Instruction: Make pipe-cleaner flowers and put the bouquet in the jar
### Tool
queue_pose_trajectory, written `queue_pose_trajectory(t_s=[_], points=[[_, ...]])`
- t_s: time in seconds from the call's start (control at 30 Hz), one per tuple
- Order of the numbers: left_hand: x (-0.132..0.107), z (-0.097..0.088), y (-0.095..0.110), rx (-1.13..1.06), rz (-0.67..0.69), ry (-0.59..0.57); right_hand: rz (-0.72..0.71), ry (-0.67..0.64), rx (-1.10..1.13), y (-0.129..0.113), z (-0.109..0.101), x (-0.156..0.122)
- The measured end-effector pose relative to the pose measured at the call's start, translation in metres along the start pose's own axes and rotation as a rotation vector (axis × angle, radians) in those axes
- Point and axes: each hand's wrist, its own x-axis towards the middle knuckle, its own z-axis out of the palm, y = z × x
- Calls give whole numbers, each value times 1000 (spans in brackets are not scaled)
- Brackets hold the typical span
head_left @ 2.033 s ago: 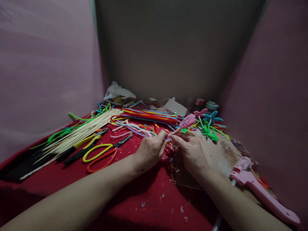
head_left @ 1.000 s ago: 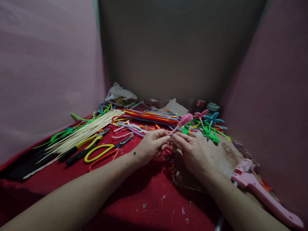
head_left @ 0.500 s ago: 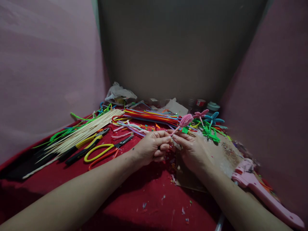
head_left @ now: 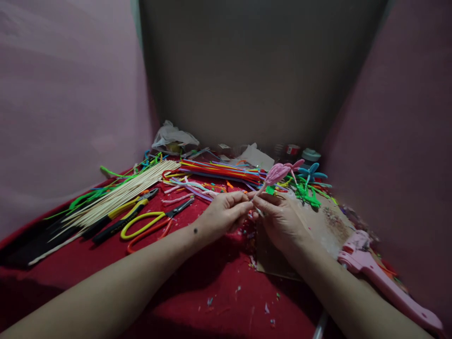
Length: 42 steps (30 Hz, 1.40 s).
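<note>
Between my two hands is a pink pipe-cleaner flower, its bud pointing up and to the right. My left hand is closed, thumb and forefinger pinching at the lower part of the pink stem. Close against it, my right hand also pinches the stem from the other side. A small pale piece shows under the right fingertips; I cannot make out what it is. Just behind the flower stand a pink pipe-cleaner flower and a blue pipe-cleaner flower, with green pipe-cleaner leaves below.
Left of my hands lie scissors, pliers and a bundle of wooden sticks. Pipe cleaners are piled behind. A pink glue gun rests at right beside a cardboard sheet. Scraps dot the red cloth.
The pink flower has turned, its bud now leaning a little more to the right and looking larger. My left fingers have shifted on the stem. The whole view has moved slightly.
</note>
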Motion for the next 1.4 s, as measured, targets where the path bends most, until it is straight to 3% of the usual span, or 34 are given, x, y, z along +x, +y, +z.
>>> queue_pose_trajectory(t_s=[0.07, 0.13, 0.23, 0.33, 0.5, 0.63, 0.77, 0.87, 1.0, 1.07, 1.13, 1.23, 1.4], points=[[-2, 3, -3, 290, 165, 153, 7, 43, 15, 1, 1, -1], [-3, 4, -8, 484, 295, 230, 21, 69, 16, 1, 2, -2], [-3, 3, -10, 534, 333, 260, 23, 82, -20, 2, 2, -2], [0, 3, -5, 303, 195, 224, -6, 25, -66, 3, 1, -1], [2, -1, 3, -302, -147, 28, -48, -84, -137, 3, -1, 1], [2, -8, -1, -513, -219, -132, -34, -96, -138, 0, 0, 0], [3, -10, -2, -570, -243, -230, -23, -79, -94, -1, 3, -1], [3, -4, 0, -361, -186, -146, -21, -16, -60, 1, 3, -1], [-1, 5, -6, 385, 169, 182, -17, 53, -61, 2, 4, -3], [-3, 5, -14, 664, 319, 233, -34, 78, -91, 1, 7, -4], [-2, 3, -20, 781, 369, 225, -49, 91, -130, -1, 9, -6], [0, 0, -18, 707, 318, 220, -72, 46, -191, -1, 9, -5], [4, 0, -2, 168, 12, 136, -57, -69, -260, 1, 1, -2]])
